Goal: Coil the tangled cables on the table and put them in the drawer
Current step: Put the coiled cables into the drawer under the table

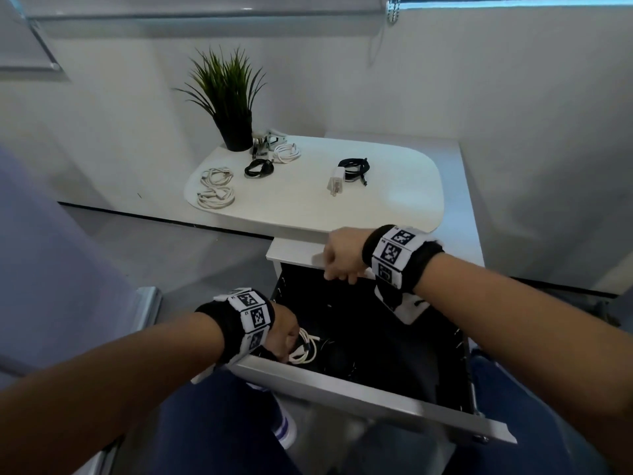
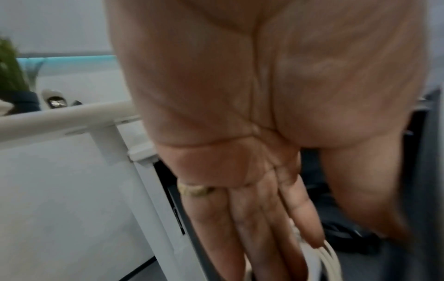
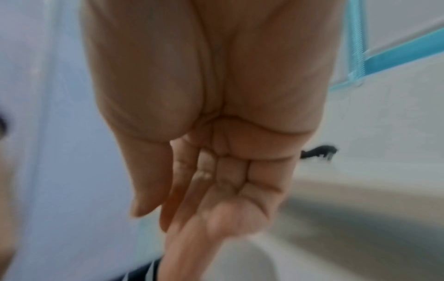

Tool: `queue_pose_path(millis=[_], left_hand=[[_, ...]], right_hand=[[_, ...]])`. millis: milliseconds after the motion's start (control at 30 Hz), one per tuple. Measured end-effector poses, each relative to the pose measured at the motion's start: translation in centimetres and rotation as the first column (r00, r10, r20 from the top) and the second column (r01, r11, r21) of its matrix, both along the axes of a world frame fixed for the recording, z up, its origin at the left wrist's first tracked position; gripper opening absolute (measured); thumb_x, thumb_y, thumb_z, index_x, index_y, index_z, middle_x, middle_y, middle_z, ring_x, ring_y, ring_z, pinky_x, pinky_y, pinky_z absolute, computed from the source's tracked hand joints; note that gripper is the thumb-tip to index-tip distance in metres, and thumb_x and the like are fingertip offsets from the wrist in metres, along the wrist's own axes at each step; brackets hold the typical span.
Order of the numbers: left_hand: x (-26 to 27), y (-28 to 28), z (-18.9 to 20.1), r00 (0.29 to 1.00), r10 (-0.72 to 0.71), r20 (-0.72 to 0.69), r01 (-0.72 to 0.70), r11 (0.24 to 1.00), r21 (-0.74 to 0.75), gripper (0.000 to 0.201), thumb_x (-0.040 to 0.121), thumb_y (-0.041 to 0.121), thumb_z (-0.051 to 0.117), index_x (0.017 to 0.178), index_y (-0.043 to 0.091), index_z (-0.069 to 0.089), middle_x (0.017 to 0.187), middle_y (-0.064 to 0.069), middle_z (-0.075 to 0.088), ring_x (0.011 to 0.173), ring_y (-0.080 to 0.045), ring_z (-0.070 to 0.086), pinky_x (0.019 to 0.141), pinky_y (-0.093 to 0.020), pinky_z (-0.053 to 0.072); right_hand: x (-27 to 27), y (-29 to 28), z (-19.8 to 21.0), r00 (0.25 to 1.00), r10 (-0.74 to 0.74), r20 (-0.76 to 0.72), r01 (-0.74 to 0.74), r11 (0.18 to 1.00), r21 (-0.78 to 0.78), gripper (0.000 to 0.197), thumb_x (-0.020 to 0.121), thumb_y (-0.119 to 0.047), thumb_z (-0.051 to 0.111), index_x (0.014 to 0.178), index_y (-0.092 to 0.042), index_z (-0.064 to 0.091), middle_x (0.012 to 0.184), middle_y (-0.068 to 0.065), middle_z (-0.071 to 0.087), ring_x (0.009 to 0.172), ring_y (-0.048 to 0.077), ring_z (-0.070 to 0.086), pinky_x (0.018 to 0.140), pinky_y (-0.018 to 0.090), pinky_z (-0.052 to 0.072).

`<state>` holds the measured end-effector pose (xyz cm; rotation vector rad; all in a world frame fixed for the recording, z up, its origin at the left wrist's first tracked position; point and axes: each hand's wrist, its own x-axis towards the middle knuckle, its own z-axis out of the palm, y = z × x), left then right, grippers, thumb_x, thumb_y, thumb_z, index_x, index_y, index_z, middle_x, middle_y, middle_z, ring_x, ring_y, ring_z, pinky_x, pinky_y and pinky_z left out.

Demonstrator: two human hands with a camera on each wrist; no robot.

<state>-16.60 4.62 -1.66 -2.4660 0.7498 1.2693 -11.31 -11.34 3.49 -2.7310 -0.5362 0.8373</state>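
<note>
The left hand [image 1: 284, 332] is down inside the open drawer [image 1: 363, 392] at its near left corner, fingers reaching onto a coiled white cable [image 1: 305, 349] that lies on the drawer's dark floor; in the left wrist view the fingers [image 2: 242, 224] are nearly straight and laid against the cable's loops [image 2: 330, 260], and whether they actually clasp it cannot be told. A gold ring [image 2: 193, 190] sits on one of those fingers. Just beyond that cable, deeper in the drawer, dark cables are faintly visible against the black lining. Across the drawer from the left hand, at its far edge, the right hand [image 1: 342, 257] rests under the lip of the white table [image 1: 394, 207], fingers bent downward with nothing in them; the right wrist view is blurred. Beyond the right hand, on the tabletop, lie a white charger [image 1: 335, 183] beside a coiled black cable [image 1: 354, 166], another black coil [image 1: 258, 168], a white coil [image 1: 287, 152], and two more white coils [image 1: 216, 188] near the left edge. Farthest back stands a potted plant [image 1: 231, 108] against the white wall, with small clutter beside its pot. A grey floor runs left of the table.
</note>
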Motion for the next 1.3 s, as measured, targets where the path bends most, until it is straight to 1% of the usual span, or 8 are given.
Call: queue_pose_path(millis=[233,333,500,700,833,933,1167,1300], left_hand=[[5.8,2.0,5.1,0.933,0.221,0.285,-0.093,0.912,-0.4,0.023,0.084,0.033,0.064,0.096,0.013,0.063,0.091,0.001,0.065,0.083,-0.017,0.057,0.071,-0.023,0.041],[8.9,3.7,6.9,0.786,0.376,0.491,-0.034,0.819,-0.573,0.018,0.086,0.031,0.062,0.091,0.014,0.061,0.089,-0.001,0.058,0.088,-0.022,0.056,0.07,-0.025,0.038],[13.2,7.5,7.9,0.476,0.607,0.636,-0.191,0.777,-0.599,0.043,0.083,0.032,0.062,0.119,0.013,0.049,0.127,-0.012,0.043,0.119,-0.031,0.041,0.093,-0.042,0.04],[15.4,9.4,6.5,0.5,0.622,0.602,-0.447,0.781,-0.436,0.054,0.088,0.035,0.054,0.129,0.001,0.042,0.135,-0.021,0.039,0.118,-0.037,0.046,0.091,-0.04,0.043],[16.1,9.1,6.3,0.543,0.586,0.602,-0.386,0.81,-0.441,0.029,0.092,0.018,0.048,0.111,-0.003,0.053,0.12,-0.022,0.055,0.107,-0.035,0.054,0.083,-0.037,0.044],[15.8,8.5,5.9,0.559,0.564,0.608,-0.368,0.826,-0.427,0.025,0.092,0.014,0.049,0.113,0.001,0.05,0.118,-0.019,0.055,0.107,-0.034,0.053,0.082,-0.037,0.043],[15.2,8.1,5.2,0.582,0.547,0.602,-0.297,0.832,-0.469,0.026,0.093,0.018,0.048,0.112,0.0,0.048,0.122,-0.019,0.048,0.104,-0.036,0.053,0.084,-0.04,0.042],[15.1,7.7,4.9,0.624,0.518,0.585,-0.202,0.83,-0.519,0.018,0.09,0.018,0.053,0.102,0.005,0.051,0.131,-0.011,0.033,0.094,-0.029,0.052,0.074,-0.033,0.039]], right_hand=[[6.6,-0.4,3.6,0.902,-0.125,0.414,0.15,0.988,-0.027,0.032,0.09,-0.033,0.057,0.091,-0.002,0.065,0.096,0.014,0.067,0.095,0.03,0.064,0.082,0.032,0.051],[9.4,-0.8,3.3,0.829,-0.264,0.493,0.303,0.953,0.001,0.041,0.09,-0.039,0.054,0.114,-0.005,0.056,0.12,0.016,0.055,0.114,0.034,0.051,0.092,0.038,0.045],[12.7,-1.3,2.2,0.751,-0.505,0.426,0.498,0.856,0.138,0.063,0.087,-0.051,0.051,0.134,-0.011,0.038,0.135,0.016,0.038,0.122,0.038,0.039,0.095,0.044,0.039],[15.3,-1.2,1.3,0.847,-0.388,0.364,0.46,0.877,-0.136,0.062,0.083,-0.06,0.041,0.126,-0.015,0.044,0.119,0.011,0.058,0.118,0.032,0.044,0.097,0.043,0.03],[15.1,-1.5,1.9,0.884,-0.288,0.369,0.38,0.902,-0.205,0.032,0.088,-0.046,0.042,0.097,-0.017,0.052,0.099,0.004,0.065,0.106,0.028,0.053,0.086,0.037,0.026],[14.6,-1.5,2.2,0.9,-0.204,0.386,0.315,0.915,-0.252,0.03,0.09,-0.037,0.052,0.109,-0.013,0.054,0.109,0.006,0.064,0.097,0.029,0.059,0.081,0.033,0.04],[12.8,-1.8,1.5,0.814,-0.398,0.424,0.453,0.891,-0.032,0.028,0.091,-0.014,0.048,0.115,-0.001,0.041,0.11,0.02,0.061,0.092,0.036,0.06,0.068,0.037,0.042],[12.2,-1.5,2.1,0.882,-0.264,0.391,0.362,0.909,-0.204,0.017,0.093,-0.008,0.048,0.078,-0.004,0.052,0.112,0.016,0.065,0.102,0.033,0.063,0.07,0.031,0.042]])
